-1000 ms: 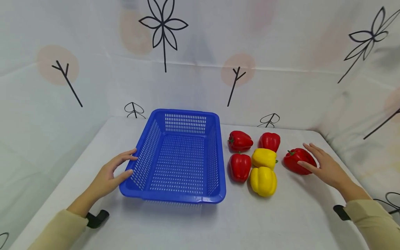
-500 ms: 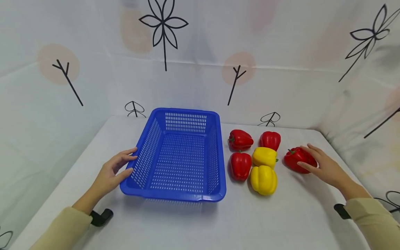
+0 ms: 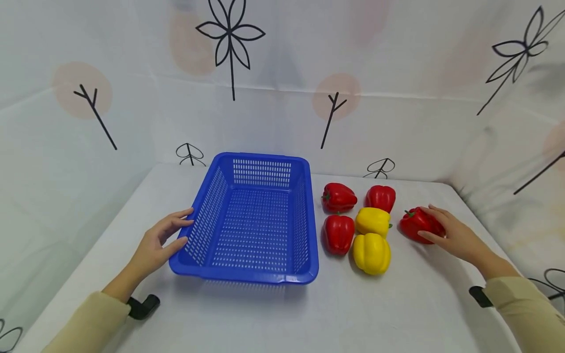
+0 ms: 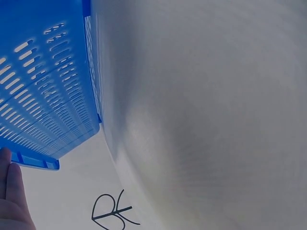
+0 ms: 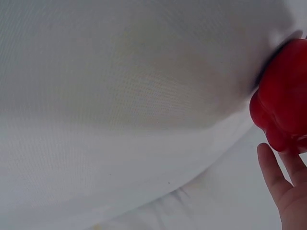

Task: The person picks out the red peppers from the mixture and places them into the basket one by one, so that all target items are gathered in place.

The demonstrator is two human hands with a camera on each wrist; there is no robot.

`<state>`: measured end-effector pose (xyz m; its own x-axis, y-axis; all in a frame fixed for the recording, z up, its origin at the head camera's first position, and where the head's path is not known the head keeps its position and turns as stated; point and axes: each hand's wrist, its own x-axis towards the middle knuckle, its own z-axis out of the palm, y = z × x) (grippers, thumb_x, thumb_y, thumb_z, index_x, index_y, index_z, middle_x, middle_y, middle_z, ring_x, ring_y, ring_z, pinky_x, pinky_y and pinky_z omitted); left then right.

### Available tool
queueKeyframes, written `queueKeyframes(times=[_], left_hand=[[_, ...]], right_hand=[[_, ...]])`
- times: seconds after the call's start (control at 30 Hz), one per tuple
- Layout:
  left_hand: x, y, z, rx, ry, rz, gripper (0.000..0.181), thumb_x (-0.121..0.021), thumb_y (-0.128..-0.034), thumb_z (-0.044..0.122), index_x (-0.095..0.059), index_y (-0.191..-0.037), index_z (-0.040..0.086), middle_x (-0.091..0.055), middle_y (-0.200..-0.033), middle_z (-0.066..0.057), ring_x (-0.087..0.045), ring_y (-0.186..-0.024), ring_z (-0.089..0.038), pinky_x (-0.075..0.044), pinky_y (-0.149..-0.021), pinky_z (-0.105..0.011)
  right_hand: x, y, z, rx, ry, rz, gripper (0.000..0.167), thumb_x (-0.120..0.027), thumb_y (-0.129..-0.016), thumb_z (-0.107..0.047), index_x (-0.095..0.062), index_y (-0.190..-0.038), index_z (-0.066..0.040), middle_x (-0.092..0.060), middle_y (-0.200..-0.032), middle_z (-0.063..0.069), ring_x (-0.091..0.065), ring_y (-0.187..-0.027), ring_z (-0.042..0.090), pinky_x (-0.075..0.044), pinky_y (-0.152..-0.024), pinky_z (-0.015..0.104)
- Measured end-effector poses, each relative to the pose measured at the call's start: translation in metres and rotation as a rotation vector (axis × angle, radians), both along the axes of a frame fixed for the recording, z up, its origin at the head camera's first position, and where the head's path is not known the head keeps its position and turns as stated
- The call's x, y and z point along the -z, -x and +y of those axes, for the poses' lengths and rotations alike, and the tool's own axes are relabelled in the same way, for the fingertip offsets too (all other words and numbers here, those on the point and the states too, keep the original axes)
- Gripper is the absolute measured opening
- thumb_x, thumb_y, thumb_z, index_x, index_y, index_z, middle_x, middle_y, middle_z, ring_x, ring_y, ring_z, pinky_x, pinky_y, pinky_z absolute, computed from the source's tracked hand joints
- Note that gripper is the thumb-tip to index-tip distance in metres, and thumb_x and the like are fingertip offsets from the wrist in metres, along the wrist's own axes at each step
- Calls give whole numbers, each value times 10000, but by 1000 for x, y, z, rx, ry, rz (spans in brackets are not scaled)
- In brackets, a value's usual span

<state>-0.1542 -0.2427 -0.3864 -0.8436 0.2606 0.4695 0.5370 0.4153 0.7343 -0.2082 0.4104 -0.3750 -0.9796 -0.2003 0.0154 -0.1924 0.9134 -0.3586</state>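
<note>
Right hand (image 3: 456, 239) is resting, digits spread, about the right end of the outermost red pepper (image 3: 412, 225); thumb is lying on the near side, fingers on the far side. I cannot tell how firmly they are pressing. That pepper is lying on the white table (image 3: 353, 314), its green stem pointing away from the hand.

Left hand (image 3: 154, 242) is touching the left rim of the blue basket (image 3: 243, 275), fingers and thumb parted, fingers fairly straight.

Between basket and right hand, two yellow peppers are sitting one behind the other: the nearer (image 3: 372, 254) and the farther (image 3: 372, 221). A red pepper is showing behind them (image 3: 381, 197); two more are lying just beside the basket, the front one (image 3: 338, 235) and the back one (image 3: 339, 198). Patterned cloth (image 3: 273, 122) is hanging behind.
</note>
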Motion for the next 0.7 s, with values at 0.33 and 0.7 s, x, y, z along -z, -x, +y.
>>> queueKeyframes(times=[0.33,0.7], left_hand=[[-1,-1,1,16,-1,18,339,-611,-826,-76,-576,-1155,2,-456,-1362,-167,-383,-1257,-27,-315,-967,-121],[0,0,0,10,-6,13,327,-609,-828,-70,-578,-1146,0,-460,-1362,-159,-386,-1259,-36,-313,-972,-122]], right_hand=[[1,1,0,-22,1,33,747,-716,-813,-257,-310,-1374,22,-295,-1311,360,-331,-1094,543,-479,-731,616],[0,5,1,-34,7,40,751,-751,-778,-222,-335,-1354,22,-331,-1274,345,-346,-1077,532,-505,-697,584]])
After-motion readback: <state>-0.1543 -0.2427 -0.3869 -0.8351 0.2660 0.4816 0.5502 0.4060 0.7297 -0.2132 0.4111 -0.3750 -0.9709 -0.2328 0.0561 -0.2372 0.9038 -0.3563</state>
